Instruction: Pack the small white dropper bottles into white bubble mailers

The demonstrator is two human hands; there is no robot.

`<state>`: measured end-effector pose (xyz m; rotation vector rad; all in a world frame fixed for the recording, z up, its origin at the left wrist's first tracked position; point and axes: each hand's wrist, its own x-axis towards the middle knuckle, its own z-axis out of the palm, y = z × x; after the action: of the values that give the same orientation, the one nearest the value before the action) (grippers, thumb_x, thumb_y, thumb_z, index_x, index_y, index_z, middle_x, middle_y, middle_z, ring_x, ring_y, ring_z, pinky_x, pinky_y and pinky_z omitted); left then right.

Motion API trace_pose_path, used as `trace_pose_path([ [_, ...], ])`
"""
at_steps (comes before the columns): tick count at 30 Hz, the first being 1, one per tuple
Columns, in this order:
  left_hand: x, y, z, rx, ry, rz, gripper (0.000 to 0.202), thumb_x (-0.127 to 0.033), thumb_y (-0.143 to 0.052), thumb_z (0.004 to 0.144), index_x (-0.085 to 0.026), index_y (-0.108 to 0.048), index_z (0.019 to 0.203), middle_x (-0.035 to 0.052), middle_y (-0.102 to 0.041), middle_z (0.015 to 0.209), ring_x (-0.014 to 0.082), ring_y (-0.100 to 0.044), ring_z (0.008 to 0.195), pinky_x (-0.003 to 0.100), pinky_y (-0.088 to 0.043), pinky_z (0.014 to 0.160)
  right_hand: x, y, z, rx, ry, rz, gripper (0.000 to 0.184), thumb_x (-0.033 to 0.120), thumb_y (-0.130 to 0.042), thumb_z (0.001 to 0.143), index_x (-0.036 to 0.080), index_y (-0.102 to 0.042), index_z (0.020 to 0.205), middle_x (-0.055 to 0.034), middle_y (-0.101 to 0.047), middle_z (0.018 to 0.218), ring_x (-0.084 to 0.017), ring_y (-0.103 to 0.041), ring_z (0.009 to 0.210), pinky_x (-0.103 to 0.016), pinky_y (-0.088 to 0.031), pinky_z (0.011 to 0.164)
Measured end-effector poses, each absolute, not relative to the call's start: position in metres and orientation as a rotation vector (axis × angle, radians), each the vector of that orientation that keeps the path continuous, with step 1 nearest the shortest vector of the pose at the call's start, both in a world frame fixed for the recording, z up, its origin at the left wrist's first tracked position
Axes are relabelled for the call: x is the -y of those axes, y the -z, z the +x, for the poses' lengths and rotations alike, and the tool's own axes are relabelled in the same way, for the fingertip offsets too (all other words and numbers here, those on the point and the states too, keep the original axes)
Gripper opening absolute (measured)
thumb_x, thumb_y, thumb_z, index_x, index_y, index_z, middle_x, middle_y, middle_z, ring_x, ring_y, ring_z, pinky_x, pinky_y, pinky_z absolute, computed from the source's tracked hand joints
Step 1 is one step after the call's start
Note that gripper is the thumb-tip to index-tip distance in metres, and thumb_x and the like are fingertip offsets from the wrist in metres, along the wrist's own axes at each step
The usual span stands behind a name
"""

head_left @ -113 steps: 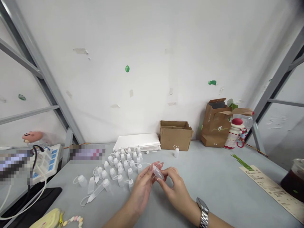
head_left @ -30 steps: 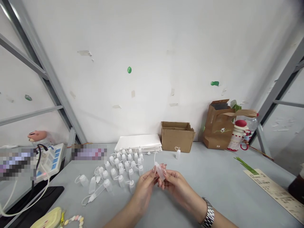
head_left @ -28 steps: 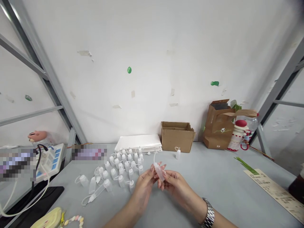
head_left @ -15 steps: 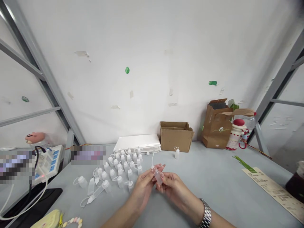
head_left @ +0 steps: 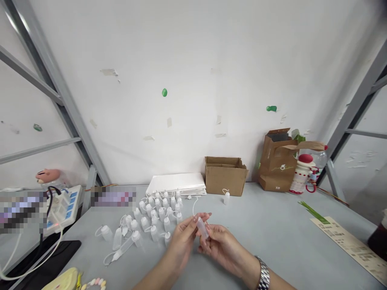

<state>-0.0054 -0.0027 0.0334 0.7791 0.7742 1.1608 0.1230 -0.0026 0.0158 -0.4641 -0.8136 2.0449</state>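
Observation:
Both hands meet low in the middle of the view over a grey table (head_left: 272, 237). My right hand (head_left: 222, 247), with a metal watch on the wrist, grips the body of a small translucent squeeze bottle (head_left: 202, 228). My left hand (head_left: 183, 237) pinches the bottle's upper end; its tethered cap strap curls up above the fingers. Just left of my hands stand several small white-capped bottles (head_left: 159, 209) in a cluster, and a few more lie on their sides (head_left: 121, 239). One lone bottle (head_left: 226, 197) stands in front of a cardboard box.
An open cardboard box (head_left: 225, 175), a stack of white sheets (head_left: 177, 184) and a brown paper bag (head_left: 279, 161) line the wall. A power strip (head_left: 62, 205) with cables lies left. A printed paper strip (head_left: 347, 241) and a dark drink cup (head_left: 379, 237) sit right.
The hands stayed together on the bottle and sank slightly lower and toward me. The bottle turned from lying across the fingers to more upright. The head camera shifted a little.

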Motion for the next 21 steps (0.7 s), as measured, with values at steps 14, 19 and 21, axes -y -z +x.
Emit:
trace_pose_path([
  [14, 0.018, -0.033, -0.007, -1.026, -1.388, 1.152, 0.036, -0.045, -0.068, 0.068, -0.018, -0.071, 0.090, 0.0095, -0.069, 0.099, 0.0270, -0.059, 0.101, 0.037, -0.045, 0.091, -0.036, -0.009, 0.141, 1.531, -1.477, -0.942, 0.034, 0.046, -0.052, 0.081, 0.014, -0.062, 0.085, -0.0046, -0.064, 0.071, -0.015, -0.059, 0.062, -0.030, -0.046, 0.064],
  [19, 0.033, -0.019, 0.004, -0.914, -1.328, 1.172, 0.044, -0.050, -0.060, 0.073, -0.016, -0.064, 0.100, 0.0090, -0.066, 0.085, 0.0225, -0.063, 0.081, 0.027, -0.055, 0.055, -0.092, 0.007, 0.122, 2.075, -0.439, -1.197, 0.022, 0.013, -0.044, 0.083, 0.017, -0.060, 0.097, -0.0091, -0.062, 0.098, -0.019, -0.058, 0.086, -0.033, -0.046, 0.077],
  [21, 0.032, -0.014, 0.007, -0.889, -1.228, 1.101, 0.052, -0.055, -0.060, 0.070, -0.015, -0.060, 0.104, 0.0087, -0.063, 0.082, 0.0231, -0.063, 0.078, 0.023, -0.052, 0.040, -0.107, 0.012, 0.106, 2.174, -0.309, -1.179, 0.025, 0.005, -0.046, 0.078, 0.017, -0.059, 0.096, -0.0102, -0.060, 0.103, -0.021, -0.054, 0.096, -0.036, -0.042, 0.084],
])
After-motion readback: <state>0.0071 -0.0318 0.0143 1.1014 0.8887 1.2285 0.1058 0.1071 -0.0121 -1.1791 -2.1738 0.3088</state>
